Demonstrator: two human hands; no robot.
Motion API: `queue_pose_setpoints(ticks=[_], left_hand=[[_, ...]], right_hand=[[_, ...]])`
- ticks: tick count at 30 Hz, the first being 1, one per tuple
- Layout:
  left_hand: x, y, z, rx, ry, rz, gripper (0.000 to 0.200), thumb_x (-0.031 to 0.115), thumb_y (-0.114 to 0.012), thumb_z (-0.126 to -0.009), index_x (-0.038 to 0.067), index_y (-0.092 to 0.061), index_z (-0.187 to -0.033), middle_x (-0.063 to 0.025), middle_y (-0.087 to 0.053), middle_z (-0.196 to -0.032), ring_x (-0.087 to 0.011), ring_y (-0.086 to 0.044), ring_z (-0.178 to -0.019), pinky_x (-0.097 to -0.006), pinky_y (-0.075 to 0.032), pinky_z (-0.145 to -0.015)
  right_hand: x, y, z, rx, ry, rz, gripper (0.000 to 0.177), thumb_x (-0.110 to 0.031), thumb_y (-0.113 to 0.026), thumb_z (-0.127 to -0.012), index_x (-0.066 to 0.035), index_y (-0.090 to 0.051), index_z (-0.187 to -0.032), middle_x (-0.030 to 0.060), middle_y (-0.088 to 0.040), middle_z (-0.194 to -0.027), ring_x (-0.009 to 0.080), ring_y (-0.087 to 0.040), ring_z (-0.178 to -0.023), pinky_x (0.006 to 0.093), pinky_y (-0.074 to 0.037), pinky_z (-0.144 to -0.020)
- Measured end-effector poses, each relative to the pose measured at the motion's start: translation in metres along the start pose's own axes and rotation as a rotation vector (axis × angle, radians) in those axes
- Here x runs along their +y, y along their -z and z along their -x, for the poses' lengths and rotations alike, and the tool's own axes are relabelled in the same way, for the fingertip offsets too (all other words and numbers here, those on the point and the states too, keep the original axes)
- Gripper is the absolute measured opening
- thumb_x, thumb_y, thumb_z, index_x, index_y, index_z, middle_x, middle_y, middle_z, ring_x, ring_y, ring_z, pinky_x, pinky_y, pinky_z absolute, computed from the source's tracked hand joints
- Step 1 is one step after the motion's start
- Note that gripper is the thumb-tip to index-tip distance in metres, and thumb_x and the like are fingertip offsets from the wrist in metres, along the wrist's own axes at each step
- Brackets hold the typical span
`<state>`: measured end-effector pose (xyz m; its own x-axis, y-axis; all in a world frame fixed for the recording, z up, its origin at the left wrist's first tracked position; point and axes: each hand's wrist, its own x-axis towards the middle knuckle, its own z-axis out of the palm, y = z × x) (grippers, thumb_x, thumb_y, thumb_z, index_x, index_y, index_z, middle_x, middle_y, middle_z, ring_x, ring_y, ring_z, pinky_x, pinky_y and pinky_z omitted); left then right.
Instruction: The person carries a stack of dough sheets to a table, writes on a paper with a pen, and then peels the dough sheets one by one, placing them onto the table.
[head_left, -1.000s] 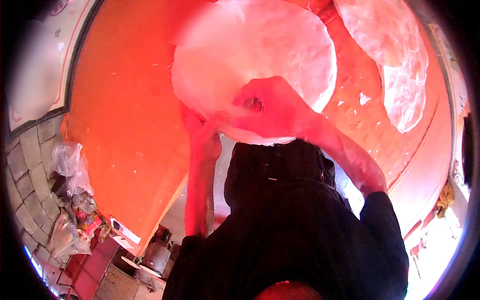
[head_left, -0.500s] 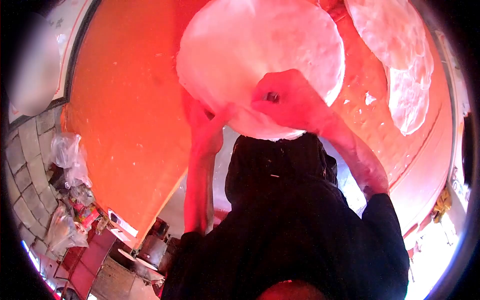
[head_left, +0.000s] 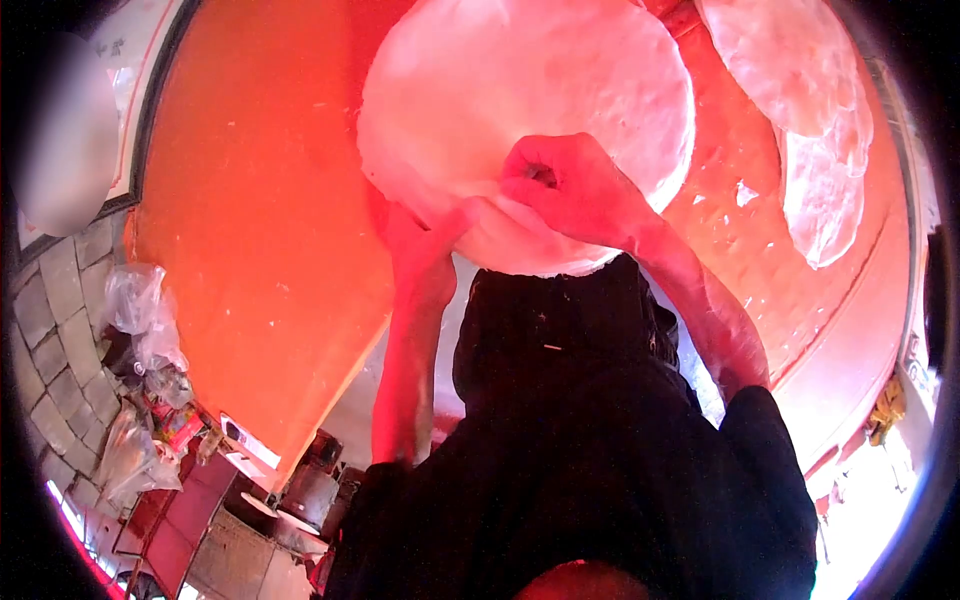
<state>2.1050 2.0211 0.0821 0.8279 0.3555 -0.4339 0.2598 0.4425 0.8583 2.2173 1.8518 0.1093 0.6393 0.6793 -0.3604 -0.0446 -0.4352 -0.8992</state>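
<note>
Clamping my right hand (head_left: 572, 190) and left hand (head_left: 424, 252) on the rim of a thin, round, pale dough sheet (head_left: 520, 85), I am holding it over a smooth orange surface (head_left: 255, 200).

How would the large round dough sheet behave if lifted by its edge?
Probably floppy: the dough sheet bends at its near edge where the right hand and left hand grip it. So wide and thin, it may stretch or tear.
</note>
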Motion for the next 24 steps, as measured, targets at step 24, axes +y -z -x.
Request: queue_pose_setpoints(ticks=[24], left_hand=[[-0.023,0.026,0.011,-0.418,-0.020,0.200,0.059,0.016,-0.060,-0.091,-0.002,-0.038,-0.143,-0.0144,-0.048,-0.140,-0.0264,-0.051,-0.126,-0.0404,-0.045,-0.103]], right_hand=[[0.031,0.022,-0.019,0.676,0.396,-0.020,0.011,-0.017,-0.064,-0.077,-0.006,-0.064,-0.077,0.0102,-0.063,-0.070,0.0271,-0.064,-0.063,0.0386,-0.052,-0.056]])
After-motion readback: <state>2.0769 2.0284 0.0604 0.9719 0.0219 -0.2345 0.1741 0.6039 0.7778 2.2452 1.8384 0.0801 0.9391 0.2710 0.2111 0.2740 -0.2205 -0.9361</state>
